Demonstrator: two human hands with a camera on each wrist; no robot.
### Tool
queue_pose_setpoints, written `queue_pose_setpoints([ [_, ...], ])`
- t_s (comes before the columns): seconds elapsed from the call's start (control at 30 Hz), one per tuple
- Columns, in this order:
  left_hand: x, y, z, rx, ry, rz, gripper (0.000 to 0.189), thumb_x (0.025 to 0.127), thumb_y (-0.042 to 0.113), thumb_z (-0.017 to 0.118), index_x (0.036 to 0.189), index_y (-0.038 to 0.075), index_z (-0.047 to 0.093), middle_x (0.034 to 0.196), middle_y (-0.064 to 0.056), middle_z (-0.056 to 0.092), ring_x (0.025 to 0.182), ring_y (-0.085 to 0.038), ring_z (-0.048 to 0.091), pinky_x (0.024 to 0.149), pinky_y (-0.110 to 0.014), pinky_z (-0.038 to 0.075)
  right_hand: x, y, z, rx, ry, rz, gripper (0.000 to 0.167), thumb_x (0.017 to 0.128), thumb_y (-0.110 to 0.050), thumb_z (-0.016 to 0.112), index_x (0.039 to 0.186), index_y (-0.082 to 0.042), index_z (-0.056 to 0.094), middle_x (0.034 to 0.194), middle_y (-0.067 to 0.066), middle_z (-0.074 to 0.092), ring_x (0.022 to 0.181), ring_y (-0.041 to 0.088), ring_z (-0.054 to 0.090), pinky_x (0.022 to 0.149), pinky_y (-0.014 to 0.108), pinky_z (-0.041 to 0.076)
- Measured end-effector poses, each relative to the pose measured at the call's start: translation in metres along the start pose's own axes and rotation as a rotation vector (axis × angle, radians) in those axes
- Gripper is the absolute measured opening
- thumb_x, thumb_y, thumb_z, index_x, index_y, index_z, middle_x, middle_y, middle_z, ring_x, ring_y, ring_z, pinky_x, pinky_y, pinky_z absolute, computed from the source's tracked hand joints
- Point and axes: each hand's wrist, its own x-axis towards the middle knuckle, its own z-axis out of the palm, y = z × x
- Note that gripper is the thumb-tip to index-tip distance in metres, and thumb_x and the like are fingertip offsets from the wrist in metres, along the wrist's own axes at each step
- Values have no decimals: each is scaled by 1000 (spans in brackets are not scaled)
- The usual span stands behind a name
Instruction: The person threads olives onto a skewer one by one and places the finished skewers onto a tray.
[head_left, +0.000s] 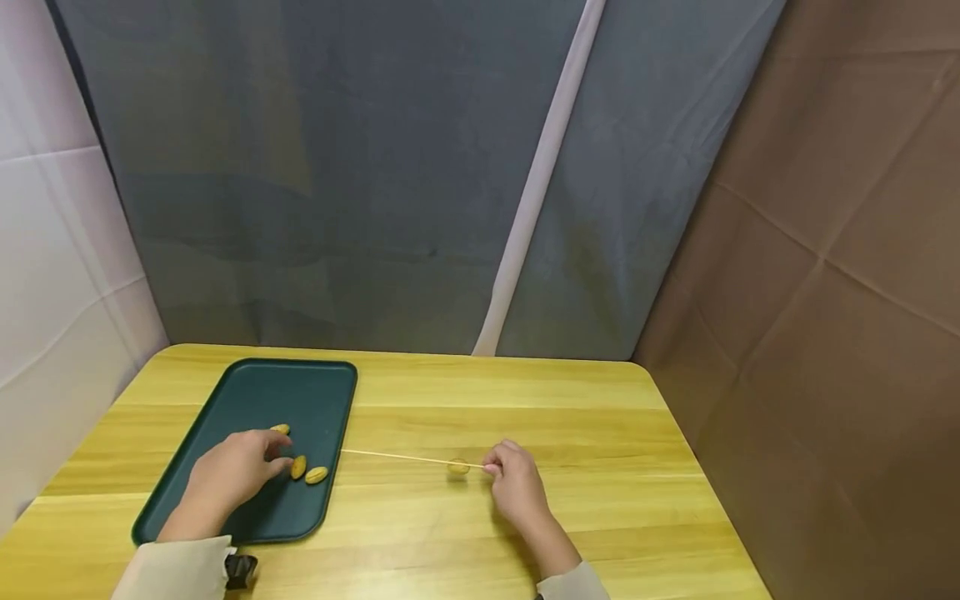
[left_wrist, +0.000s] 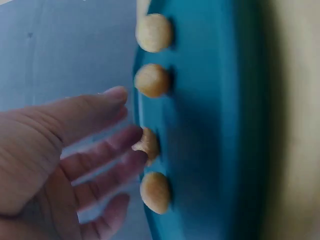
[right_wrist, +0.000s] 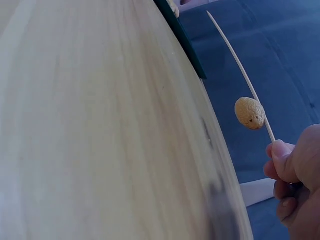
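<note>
My right hand (head_left: 517, 487) pinches one end of a thin pale wooden skewer (head_left: 397, 455), which points left toward the tray. Partway along the skewer, near my fingers, is an oval tan nut-like piece (right_wrist: 249, 113) with a wrinkled surface. The stick crosses its edge; whether it pierces it, I cannot tell. Over the dark green tray (head_left: 300, 383) reaches my left hand (head_left: 231, 471), its thumb and fingers apart and nothing held. Several similar nut-like pieces (head_left: 317, 475) lie by its fingertips. One piece (left_wrist: 147, 150) is partly hidden behind the fingers; contact with it is unclear.
The tray lies on the left part of a light wooden table (head_left: 420, 533). A grey cloth (head_left: 375, 208) hangs behind, a white one (head_left: 67, 250) at left and a brown one (head_left: 847, 333) at right. A pale strip (head_left: 536, 183) slants down the grey cloth.
</note>
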Motion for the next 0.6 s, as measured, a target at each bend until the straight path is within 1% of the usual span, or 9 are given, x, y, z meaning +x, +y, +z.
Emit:
queue_pose_setpoints([
  [0.03, -2, -1, 2, 3, -10, -2, 34, 87, 25, 81, 114, 6, 75, 102, -13, 74, 97, -39, 67, 77, -58, 52, -1, 1, 1, 1, 4, -2, 10, 87, 1, 74, 82, -6, 69, 82, -7, 58, 75, 8, 57, 66, 24, 53],
  [0.1, -3, -3, 5, 0, -19, 15, 37, 85, 26, 83, 116, 7, 75, 104, -12, 74, 102, -41, 67, 78, -59, 52, -1, 1, 1, 3, 3, -7, 9, 87, 0, 74, 82, -6, 69, 82, -6, 59, 75, 8, 57, 66, 24, 53],
  [0.17, -2, -1, 8, -5, -28, 49, 40, 83, 24, 84, 117, 6, 74, 104, -11, 74, 101, -40, 67, 78, -59, 52, -2, 2, 1, 8, 6, -9, 8, 87, -1, 74, 83, -5, 70, 81, -6, 58, 74, 8, 57, 66, 24, 53],
  [0.33, 3, 2, 10, -57, -70, 172, 44, 80, 8, 85, 121, 1, 71, 106, -15, 72, 99, -38, 67, 80, -55, 54, -3, 4, 0, 11, 6, -11, 8, 87, -1, 74, 82, -6, 69, 81, -7, 58, 73, 8, 56, 65, 24, 52],
  [0.4, 5, 2, 11, -74, -78, 221, 43, 79, 2, 84, 121, 0, 71, 108, -17, 71, 101, -39, 67, 81, -54, 55, -3, 6, 0, 12, 7, -5, 10, 87, 0, 74, 82, -6, 69, 81, -7, 58, 74, 8, 56, 66, 24, 52],
  [0.47, 5, 1, 13, -78, -76, 247, 40, 79, 1, 83, 118, 1, 73, 107, -15, 72, 97, -35, 68, 78, -51, 55, -4, 7, 0, 18, 6, 4, 11, 87, 1, 74, 82, -7, 68, 81, -7, 59, 75, 8, 57, 66, 24, 53],
  [0.6, 6, -1, 17, -112, -77, 252, 35, 79, 3, 84, 113, 1, 74, 99, -7, 71, 86, -23, 65, 72, -44, 54, -6, 9, 1, 27, 2, 20, 12, 87, 2, 73, 81, -7, 68, 83, -5, 61, 78, 10, 59, 68, 25, 54],
])
